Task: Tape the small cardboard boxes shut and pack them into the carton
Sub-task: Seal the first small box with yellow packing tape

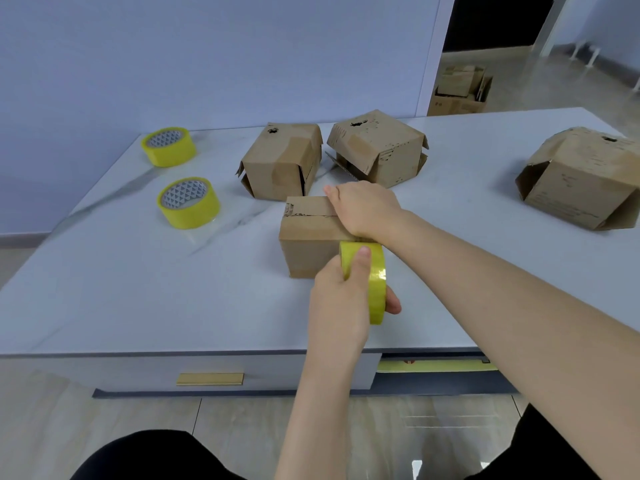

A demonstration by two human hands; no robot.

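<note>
A small cardboard box (311,233) stands on the white marble table (138,271) just in front of me. My right hand (363,209) lies flat on the box's top, pressing it down. My left hand (341,296) grips a yellow tape roll (377,282) held on edge against the box's near right corner, thumb over the roll's top. Three more small boxes sit on the table: one (282,161) behind the first, one (379,147) to its right with loose flaps, and one (581,178) far right.
Two spare yellow tape rolls (169,145) (188,202) lie flat at the table's left. A carton (460,90) with cardboard inside stands on the floor beyond the table, by a dark doorway. A drawer with a gold handle (209,379) runs under the table's front edge.
</note>
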